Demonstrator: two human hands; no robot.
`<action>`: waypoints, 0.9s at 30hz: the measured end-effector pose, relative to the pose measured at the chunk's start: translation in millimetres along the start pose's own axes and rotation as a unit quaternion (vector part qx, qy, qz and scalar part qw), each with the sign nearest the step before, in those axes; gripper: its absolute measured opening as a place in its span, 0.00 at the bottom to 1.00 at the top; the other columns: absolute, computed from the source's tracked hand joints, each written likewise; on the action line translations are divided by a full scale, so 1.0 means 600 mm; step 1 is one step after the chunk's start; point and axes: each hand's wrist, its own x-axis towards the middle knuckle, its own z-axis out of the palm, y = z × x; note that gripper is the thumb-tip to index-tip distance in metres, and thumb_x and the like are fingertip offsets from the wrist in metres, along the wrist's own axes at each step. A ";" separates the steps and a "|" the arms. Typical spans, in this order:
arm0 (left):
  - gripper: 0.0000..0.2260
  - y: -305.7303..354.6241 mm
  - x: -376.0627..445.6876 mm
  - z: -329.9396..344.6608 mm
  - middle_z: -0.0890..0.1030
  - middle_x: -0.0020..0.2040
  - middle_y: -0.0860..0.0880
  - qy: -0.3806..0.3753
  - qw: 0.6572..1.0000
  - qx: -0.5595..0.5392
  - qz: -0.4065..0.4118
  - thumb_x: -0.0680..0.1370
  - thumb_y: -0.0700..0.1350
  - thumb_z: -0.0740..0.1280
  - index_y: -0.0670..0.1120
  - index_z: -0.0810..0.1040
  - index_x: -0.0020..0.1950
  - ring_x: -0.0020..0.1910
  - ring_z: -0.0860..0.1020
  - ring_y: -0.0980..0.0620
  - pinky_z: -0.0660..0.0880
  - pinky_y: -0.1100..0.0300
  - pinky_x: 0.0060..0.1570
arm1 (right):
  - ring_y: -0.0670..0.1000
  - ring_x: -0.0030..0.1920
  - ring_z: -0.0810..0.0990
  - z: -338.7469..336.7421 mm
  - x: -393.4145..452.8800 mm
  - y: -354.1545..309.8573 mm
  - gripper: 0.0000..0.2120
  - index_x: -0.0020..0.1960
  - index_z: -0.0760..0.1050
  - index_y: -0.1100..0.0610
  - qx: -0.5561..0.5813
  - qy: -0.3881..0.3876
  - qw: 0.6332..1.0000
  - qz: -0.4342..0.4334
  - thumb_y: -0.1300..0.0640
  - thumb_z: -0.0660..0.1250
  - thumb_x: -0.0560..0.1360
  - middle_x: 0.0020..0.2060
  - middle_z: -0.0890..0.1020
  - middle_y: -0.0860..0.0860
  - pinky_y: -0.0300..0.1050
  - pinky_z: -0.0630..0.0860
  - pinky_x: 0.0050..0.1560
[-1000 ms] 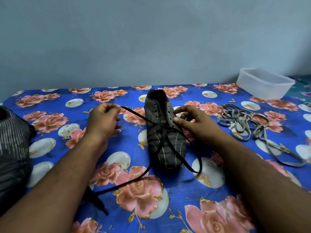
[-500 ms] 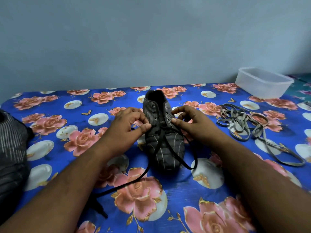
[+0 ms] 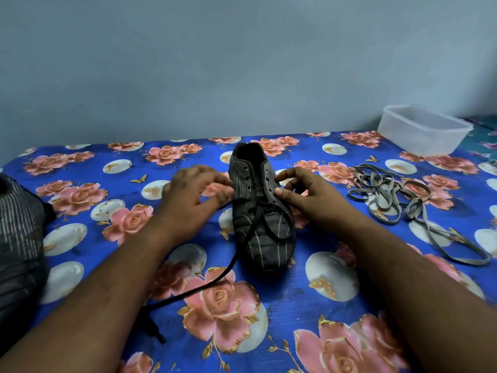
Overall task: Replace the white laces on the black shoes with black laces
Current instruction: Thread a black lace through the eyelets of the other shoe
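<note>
Head view. The black shoe (image 3: 262, 211) stands toe toward the viewer in the middle of the flowered cloth (image 3: 80, 162), with a black lace (image 3: 231, 261) crossed through its lowest eyelets. One long end trails off the toe side and runs down the cloth to the lower left. The upper eyelets are bare, so the lacing appears to be at an early stage.

Risks. The free end is long and slack; a tug on one side could draw the lace unevenly through the eyelets or pull the short end out altogether. The shoe is steadied by fingertips alone and could tip or slide if the pull goes sideways. An eyelet could also be skipped, as several lie close together along each flap.

Fingers. The left hand (image 3: 188, 200) is blurred beside the shoe's left flap; its fingers look loosely curled near the lace where it leaves the eyelet, but whether they pinch it cannot be told. The right hand (image 3: 309, 195) rests at the right flap, thumb and forefinger narrowly apart, their tips touching the flap's edge by the eyelets; no lace is seen between them.

Surroundings. The removed pale laces (image 3: 403, 200) lie heaped well to the right, a clear plastic tub (image 3: 425, 133) beyond them. A second dark shoe (image 3: 18, 238) sits at the left edge.
</note>
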 end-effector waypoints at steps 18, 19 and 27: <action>0.14 -0.055 0.008 -0.045 0.74 0.66 0.42 0.051 0.913 0.244 -0.324 0.82 0.56 0.63 0.50 0.80 0.62 0.68 0.68 0.38 0.65 0.40 0.63 | 0.46 0.40 0.73 0.001 0.001 -0.001 0.11 0.59 0.77 0.47 -0.013 0.005 1.000 -0.001 0.50 0.72 0.77 0.42 0.79 0.46 0.38 0.72 0.38; 0.15 -0.049 0.008 -0.040 0.75 0.67 0.43 0.056 0.933 0.217 -0.281 0.82 0.57 0.63 0.51 0.80 0.63 0.69 0.69 0.38 0.65 0.39 0.64 | 0.44 0.39 0.73 0.001 0.001 -0.003 0.11 0.59 0.77 0.48 -0.014 0.005 1.000 -0.002 0.50 0.72 0.77 0.43 0.79 0.47 0.38 0.72 0.39; 0.12 0.018 -0.002 0.010 0.78 0.45 0.59 -0.038 0.997 -0.013 0.058 0.77 0.64 0.61 0.57 0.77 0.46 0.50 0.75 0.55 0.72 0.43 0.57 | 0.48 0.47 0.76 0.001 0.001 -0.002 0.12 0.60 0.78 0.48 -0.046 0.008 0.999 -0.015 0.50 0.72 0.78 0.47 0.79 0.46 0.44 0.74 0.46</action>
